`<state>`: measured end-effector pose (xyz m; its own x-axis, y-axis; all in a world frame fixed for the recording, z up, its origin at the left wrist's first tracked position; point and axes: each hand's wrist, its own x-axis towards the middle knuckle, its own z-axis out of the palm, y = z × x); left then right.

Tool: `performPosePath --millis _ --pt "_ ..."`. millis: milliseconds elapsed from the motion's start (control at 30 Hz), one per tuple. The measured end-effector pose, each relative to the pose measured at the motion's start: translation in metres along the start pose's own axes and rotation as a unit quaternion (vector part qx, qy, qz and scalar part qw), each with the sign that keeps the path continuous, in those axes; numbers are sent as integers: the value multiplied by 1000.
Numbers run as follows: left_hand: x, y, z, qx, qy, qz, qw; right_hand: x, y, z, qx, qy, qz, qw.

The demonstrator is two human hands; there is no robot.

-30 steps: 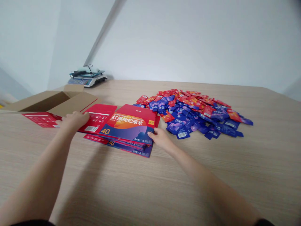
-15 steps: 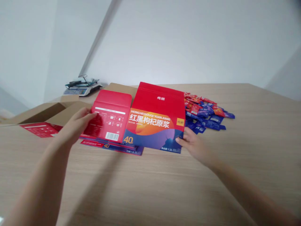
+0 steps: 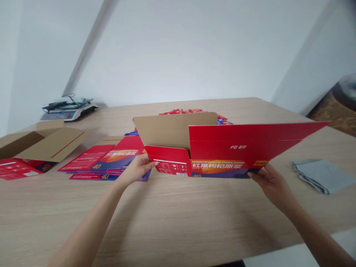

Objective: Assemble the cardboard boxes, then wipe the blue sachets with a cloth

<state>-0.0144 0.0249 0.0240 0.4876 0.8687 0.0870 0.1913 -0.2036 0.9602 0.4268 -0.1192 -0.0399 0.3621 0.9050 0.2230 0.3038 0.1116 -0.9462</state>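
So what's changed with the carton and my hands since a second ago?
The carton, flat atop the stack before, has been lifted, moved right and opened out. The left hand and right hand are on it, as before. The view swung right, revealing a cloth. The open box and scale stayed put.

Held carton: red, orange-and-purple lower front, tan inside. Surface below carton: pale woodgrain. Cloth right of carton: grey.

The box, flat before, now gapes open right of centre (brown inside showing). A grey cloth has appeared far right.
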Motion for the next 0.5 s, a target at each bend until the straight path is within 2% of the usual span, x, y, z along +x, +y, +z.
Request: performPosePath --millis 100,167,267,367,433,500 --pt "-5 -4 7 -44 -22 -48 998 -10 17 -2 -16 -4 18 1000" --pt "-8 -4 7 -72 -7 -66 995 -16 27 4 -6 -11 31 999" --pt "-11 0 8 -129 49 -62 988 -26 37 19 30 -9 36 999" --pt "-10 8 11 -210 94 -53 972 -31 42 30 20 -5 30 999" --pt "-9 14 12 -236 133 -45 961 -30 43 30 -3 -9 30 1000" --pt "-9 18 12 -239 174 -43 954 -24 41 22 -25 -41 20 999"
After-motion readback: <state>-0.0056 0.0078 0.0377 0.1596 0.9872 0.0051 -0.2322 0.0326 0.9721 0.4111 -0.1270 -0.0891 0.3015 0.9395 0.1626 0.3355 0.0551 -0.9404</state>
